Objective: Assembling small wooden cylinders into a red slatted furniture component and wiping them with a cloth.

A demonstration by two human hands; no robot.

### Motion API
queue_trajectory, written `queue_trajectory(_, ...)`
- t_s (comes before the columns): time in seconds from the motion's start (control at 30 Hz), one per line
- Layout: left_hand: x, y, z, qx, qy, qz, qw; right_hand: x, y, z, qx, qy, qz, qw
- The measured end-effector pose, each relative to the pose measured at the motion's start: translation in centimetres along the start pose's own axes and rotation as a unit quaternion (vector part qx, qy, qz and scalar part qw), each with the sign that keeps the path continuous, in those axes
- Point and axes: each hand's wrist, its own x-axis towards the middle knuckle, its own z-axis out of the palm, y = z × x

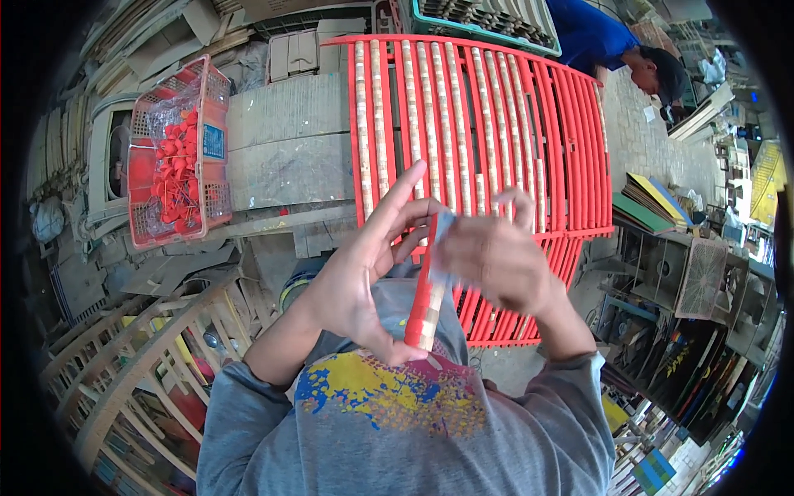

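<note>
Before my chest, my left hand point(356, 269) grips a short row of small wooden blocks point(427, 310), red on one side and bare wood on the other. The thumb presses its lower end and the fingers hold the upper end, so the row stands tilted. My right hand point(503, 258), smeared by motion, is closed around a thin grey-blue piece point(444, 236) against the row's upper part; whether it is cloth or sandpaper I cannot tell. Beyond my hands, a red slatted rack point(542, 103) bears long rows of similar blocks point(416, 107).
A red plastic basket point(217, 91) of red pieces stands left on a grey wooden bench point(285, 116). A teal crate point(488, 33) sits behind the rack. At the far right a person in blue point(591, 33) bends down. A wooden railing point(124, 405) stands at my lower left.
</note>
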Motion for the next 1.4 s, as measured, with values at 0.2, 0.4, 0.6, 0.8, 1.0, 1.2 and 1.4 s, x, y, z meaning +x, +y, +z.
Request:
queue_trajectory(0.2,-0.6,0.4,0.4,-0.029,0.037,-0.02,0.999,0.4,1.4,0.1,-0.049,0.004,-0.011,0.999)
queue_trajectory(0.4,-1.0,0.7,-0.2,-0.009,0.016,0.018,1.0,1.5,1.7,0.4,-0.045,-0.001,0.024,0.999)
queue_trajectory(0.6,-2.2,1.1,-0.6,0.006,0.031,0.047,0.998,2.5,0.8,0.8,-0.066,-0.009,-0.034,0.997)
queue_trajectory(0.8,-3.3,1.6,-1.7,-0.021,0.077,0.051,0.996,4.6,1.6,2.1,0.01,-0.034,-0.091,0.995)
queue_trajectory(1.0,-5.1,1.4,-3.4,-0.026,0.105,0.072,0.991,7.3,1.3,3.5,0.033,-0.107,-0.127,0.985)
queue_trajectory(1.2,-6.9,1.8,-4.1,-0.005,0.156,0.086,0.984,9.1,1.8,5.4,0.025,-0.105,-0.204,0.973)
queue_trajectory(1.4,-7.8,1.5,-4.0,-0.002,0.189,0.089,0.978,9.7,2.6,7.3,0.062,-0.072,-0.236,0.967)
